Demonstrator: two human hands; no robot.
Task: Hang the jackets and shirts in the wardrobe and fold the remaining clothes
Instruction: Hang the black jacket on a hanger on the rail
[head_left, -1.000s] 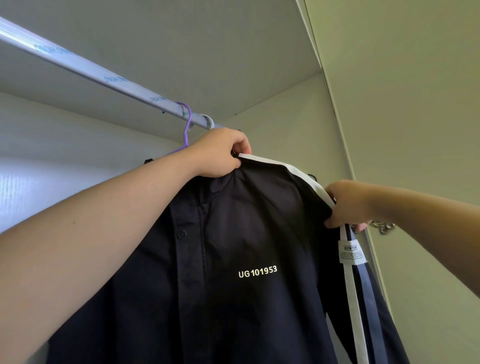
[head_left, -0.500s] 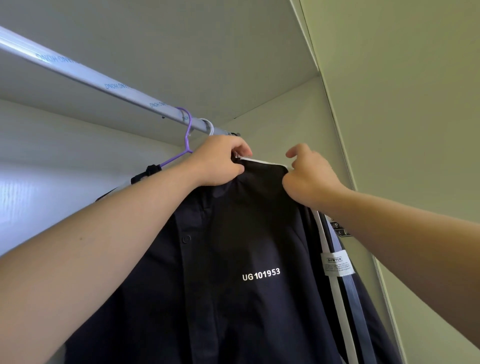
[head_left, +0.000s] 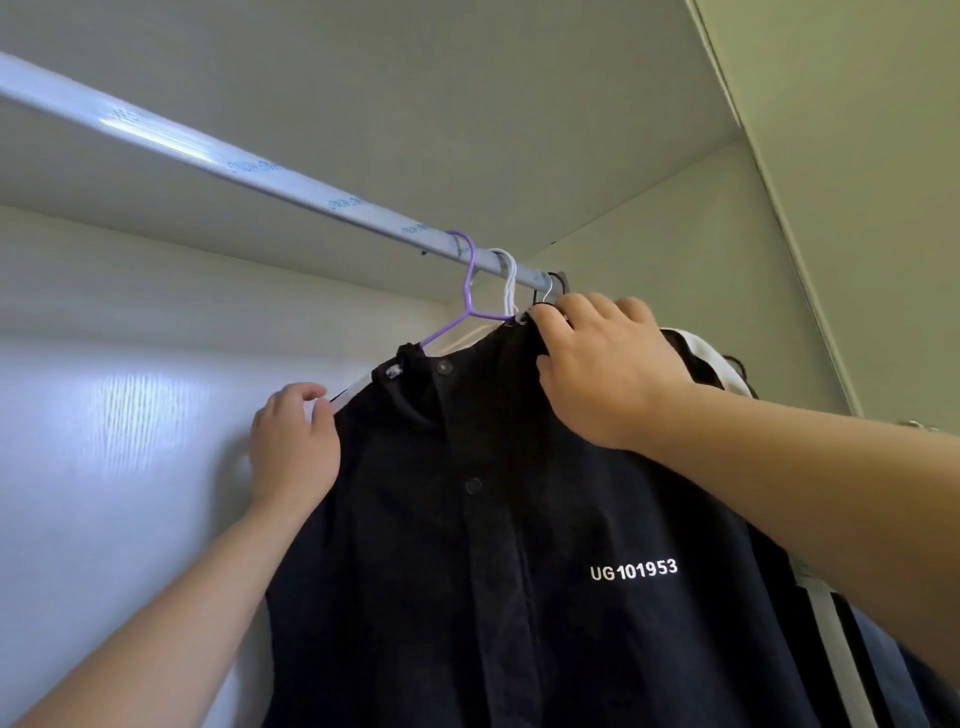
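inside the wardrobe (head_left: 104, 467), a pale rail (head_left: 260, 171) runs from the upper left down toward the far corner. a dark jacket (head_left: 467, 597) hangs below its right end and fills the lower middle of the view, front facing out, with a white stripe (head_left: 701, 358) along its shoulder. the right hand (head_left: 602, 364) reaches over the top of the jacket, fingers curled and pinching the collar just under the rail. the left hand (head_left: 293, 447) is at the jacket's other shoulder, fingers bent round the edge of the cloth. a purple hanger (head_left: 470, 280) and a white hanger (head_left: 509, 286) hook over the rail side by side, just left of the right hand. white print (head_left: 634, 570) reading ug101953 sits on the chest, and a dark snap button (head_left: 473, 486) shows on the placket.
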